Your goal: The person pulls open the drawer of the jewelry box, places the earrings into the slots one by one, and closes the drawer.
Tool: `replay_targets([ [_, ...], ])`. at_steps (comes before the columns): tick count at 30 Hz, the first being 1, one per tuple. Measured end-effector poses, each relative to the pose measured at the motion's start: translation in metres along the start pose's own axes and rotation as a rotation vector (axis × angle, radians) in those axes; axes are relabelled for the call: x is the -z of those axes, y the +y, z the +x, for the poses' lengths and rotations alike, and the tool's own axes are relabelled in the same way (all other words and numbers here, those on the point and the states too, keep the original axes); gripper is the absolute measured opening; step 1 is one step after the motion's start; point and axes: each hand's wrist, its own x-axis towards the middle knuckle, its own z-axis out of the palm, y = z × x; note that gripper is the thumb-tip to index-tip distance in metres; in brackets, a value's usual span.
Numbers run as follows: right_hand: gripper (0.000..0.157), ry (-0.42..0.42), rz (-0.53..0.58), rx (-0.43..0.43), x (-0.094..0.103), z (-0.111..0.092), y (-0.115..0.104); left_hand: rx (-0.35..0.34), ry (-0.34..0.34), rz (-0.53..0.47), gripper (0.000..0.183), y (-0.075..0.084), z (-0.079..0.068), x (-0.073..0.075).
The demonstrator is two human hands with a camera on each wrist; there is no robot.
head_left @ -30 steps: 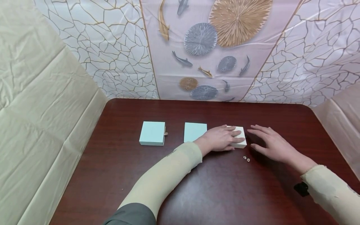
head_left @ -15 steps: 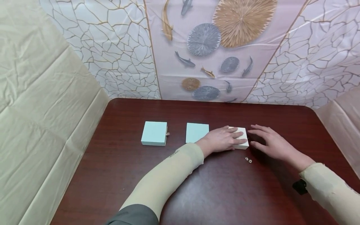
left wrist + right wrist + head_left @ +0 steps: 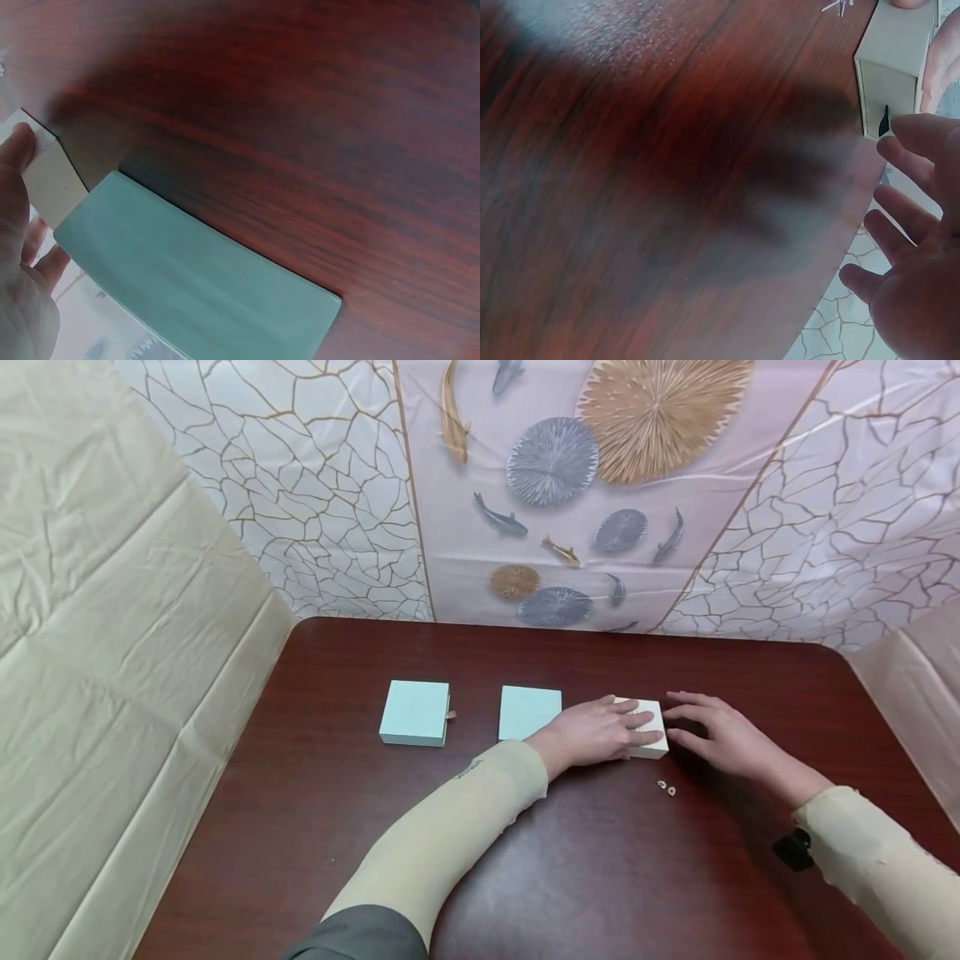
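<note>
In the head view my left hand [image 3: 594, 733] reaches across a white drawer box [image 3: 656, 745], fingers spread over its top and thumb at its near side, holding it. The left wrist view shows the thumb against the cream-white box [image 3: 54, 184]. My right hand [image 3: 729, 739] is at the box's right end, fingers extended, thumb and index finger apart in the head view. Close to those fingertips in the right wrist view is a small black pull tab [image 3: 885, 120]; contact is hard to tell. Two tiny stud-like pieces [image 3: 667, 788] lie on the near side.
A mint-green box [image 3: 528, 710] stands left of the white box, partly behind my left wrist. Farther left is another mint-green box [image 3: 415, 713] with a ribbon tab [image 3: 451, 716] on its right side. The dark red wooden table [image 3: 585, 860] meets a patterned cloth backdrop [image 3: 555, 527].
My right thumb and index finger draw slightly closer together at the box's end. The left hand stays on the white box. The whole head view shifts slightly.
</note>
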Motion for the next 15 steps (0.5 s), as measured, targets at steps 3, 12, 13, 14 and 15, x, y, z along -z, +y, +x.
replay_targets([
  [3, 0.021, 0.007, 0.007, 0.004, -0.0023, 0.0014, 0.0006, 0.001, 0.005, 0.006, 0.056, 0.0005, -0.0007, -0.0008],
  [12, 0.009, 0.0, 0.029, -0.013, -0.0081, 0.0056, 0.0013, 0.003, 0.01, 0.024, 0.056, 0.0012, -0.0006, -0.0006],
  [13, 0.008, 0.001, 0.029, -0.014, -0.0086, 0.0061, 0.0013, 0.003, 0.008, 0.024, 0.056, 0.0011, -0.0007, -0.0005],
  [14, 0.008, 0.003, 0.031, -0.017, -0.0089, 0.0066, 0.0011, 0.003, 0.006, 0.023, 0.056, 0.001, -0.0007, -0.0006],
  [15, 0.007, 0.005, 0.033, -0.019, -0.0092, 0.0071, 0.001, 0.003, 0.005, 0.024, 0.056, 0.0008, -0.0006, -0.0005],
])
